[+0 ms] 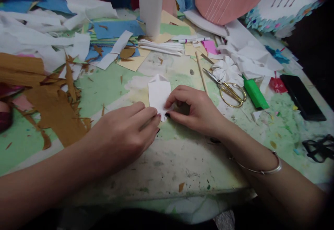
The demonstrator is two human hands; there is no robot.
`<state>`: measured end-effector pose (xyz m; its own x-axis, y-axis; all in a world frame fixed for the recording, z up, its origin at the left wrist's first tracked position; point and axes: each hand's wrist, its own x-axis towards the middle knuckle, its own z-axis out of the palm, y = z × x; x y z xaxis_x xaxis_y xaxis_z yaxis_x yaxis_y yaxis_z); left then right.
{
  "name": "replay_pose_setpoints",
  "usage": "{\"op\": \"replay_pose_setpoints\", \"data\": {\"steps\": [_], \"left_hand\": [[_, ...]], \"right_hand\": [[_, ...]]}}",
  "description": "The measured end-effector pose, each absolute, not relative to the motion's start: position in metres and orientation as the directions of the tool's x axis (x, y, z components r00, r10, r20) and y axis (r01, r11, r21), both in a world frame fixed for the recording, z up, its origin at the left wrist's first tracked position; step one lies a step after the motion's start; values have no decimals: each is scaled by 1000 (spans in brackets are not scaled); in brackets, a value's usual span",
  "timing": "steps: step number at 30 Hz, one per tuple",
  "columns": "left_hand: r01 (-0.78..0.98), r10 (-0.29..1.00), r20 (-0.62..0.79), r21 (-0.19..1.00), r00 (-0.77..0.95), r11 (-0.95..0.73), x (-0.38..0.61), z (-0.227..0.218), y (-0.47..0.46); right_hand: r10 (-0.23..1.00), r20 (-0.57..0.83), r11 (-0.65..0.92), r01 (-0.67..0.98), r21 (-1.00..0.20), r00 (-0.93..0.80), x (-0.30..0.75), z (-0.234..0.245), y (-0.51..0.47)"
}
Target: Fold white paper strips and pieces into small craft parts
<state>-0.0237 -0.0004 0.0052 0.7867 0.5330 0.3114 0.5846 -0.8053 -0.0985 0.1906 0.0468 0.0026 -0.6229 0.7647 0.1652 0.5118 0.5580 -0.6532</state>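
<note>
A small white piece of paper (159, 92) lies on the table in front of me, its far end folded to a blunt point. My left hand (127, 129) pinches its near left corner, fingers pressed together. From the right, my right hand (195, 110) grips the near right edge between thumb and fingers, the thumb close to the left fingertips. The near edge looks crumpled or gathered where the fingers meet, and is partly hidden by them. Right of my right hand lie gold-handled scissors (229, 90), partly spread, and a thin wooden stick (201, 73).
Brown paper scraps (54, 108) cover the left side. White strips and blue sheets (117, 29) are piled behind. A white paper flower (226, 70), a green packet (255, 92), a black phone (302, 97) and black-framed glasses (318, 149) lie to the right. A white cylinder (150, 7) stands at the back.
</note>
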Motion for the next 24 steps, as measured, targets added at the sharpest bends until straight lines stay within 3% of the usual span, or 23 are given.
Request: {"op": "replay_pose_setpoints", "data": {"steps": [16,24], "left_hand": [[546,463,381,-146,800,-825,-25,3,-1],[544,475,339,-144,812,-827,-25,3,-1]], "right_hand": [[771,122,530,524,-666,-625,191,2,48],[793,101,483,518,-706,-601,190,2,48]]}}
